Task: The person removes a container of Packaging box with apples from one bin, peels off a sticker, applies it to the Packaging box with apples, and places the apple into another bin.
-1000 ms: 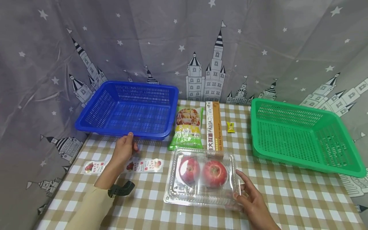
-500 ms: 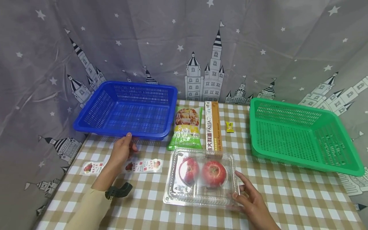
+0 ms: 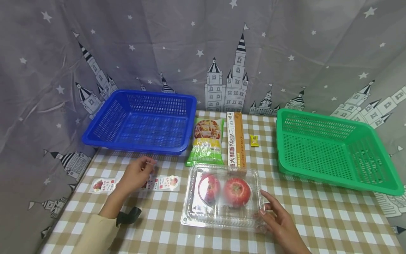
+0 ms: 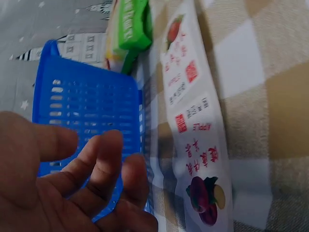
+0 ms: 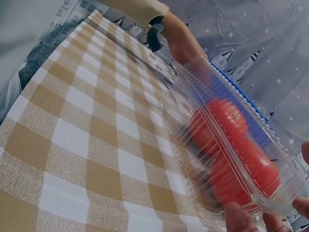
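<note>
**Left hand drawn back from the basket**

Checked cloth covers the desk. Nearest, the clear plastic clamshell of red apples (image 3: 223,195) is grasped by the right hand (image 3: 279,220). The left hand (image 3: 135,173), released, has been withdrawn from the blue plastic basket (image 3: 141,121) to above the printed fruit label strip (image 3: 161,183).

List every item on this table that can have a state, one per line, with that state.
Clear clamshell box: lid closed, two red apples inside, flat on the table.
Blue basket: upright, nothing in it.
Green basket: upright, nothing in it.
Green snack bag: sealed, lying flat.
Pasta box: closed, lying flat.
Yellow sachet: lying flat, seal too small to tell.
Left hand: over the label strip, holding nothing.
Right hand: fingers on the clamshell's right corner.
</note>
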Demonstrator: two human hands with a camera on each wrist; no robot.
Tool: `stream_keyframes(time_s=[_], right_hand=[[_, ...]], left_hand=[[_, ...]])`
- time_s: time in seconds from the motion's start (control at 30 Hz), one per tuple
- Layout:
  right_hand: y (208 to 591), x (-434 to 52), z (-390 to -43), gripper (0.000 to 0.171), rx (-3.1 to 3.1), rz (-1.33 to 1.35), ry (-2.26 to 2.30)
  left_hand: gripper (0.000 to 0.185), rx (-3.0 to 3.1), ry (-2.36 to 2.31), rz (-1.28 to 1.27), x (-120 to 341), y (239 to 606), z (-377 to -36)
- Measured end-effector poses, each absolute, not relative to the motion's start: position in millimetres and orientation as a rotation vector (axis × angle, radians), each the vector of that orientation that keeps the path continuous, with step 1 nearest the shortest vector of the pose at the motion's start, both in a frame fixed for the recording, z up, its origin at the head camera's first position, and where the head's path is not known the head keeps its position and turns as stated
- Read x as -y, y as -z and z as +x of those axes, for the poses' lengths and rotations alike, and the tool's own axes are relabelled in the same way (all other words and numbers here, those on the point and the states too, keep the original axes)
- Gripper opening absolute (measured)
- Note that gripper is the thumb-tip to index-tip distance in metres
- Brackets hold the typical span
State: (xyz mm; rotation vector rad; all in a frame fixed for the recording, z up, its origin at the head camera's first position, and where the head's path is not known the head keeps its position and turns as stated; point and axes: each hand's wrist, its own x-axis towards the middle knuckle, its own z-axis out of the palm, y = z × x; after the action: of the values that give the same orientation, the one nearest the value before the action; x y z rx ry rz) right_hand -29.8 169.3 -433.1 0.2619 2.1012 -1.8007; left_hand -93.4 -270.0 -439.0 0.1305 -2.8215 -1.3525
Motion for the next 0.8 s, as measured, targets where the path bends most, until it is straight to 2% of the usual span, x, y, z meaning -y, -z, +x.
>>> stream_keyframes(time_s=[0.17,0.33,0.53,0.8], right_hand=[[432.6,-170.3,-29.7,0.053,-2.176,0.24,1.79],[432.3,-170.0,-32.6,0.05,-2.222,0.242,1.772],[428.4,-170.6,-35.9,0.046,-2.284,0.159,1.794],[418.2,-171.3,-43.6,0.044,-2.281,0.192,1.766]], left_hand=[[0.013,2.89,1.072,-0.04,262.6,443.9,-91.6],[0.027,2.966,0.874,-0.213,257.8,446.8,-87.2],[0.046,3.062,0.713,-0.198,253.2,449.8,-84.4],[0.045,3.088,0.753,-0.207,250.8,449.2,-87.5]])
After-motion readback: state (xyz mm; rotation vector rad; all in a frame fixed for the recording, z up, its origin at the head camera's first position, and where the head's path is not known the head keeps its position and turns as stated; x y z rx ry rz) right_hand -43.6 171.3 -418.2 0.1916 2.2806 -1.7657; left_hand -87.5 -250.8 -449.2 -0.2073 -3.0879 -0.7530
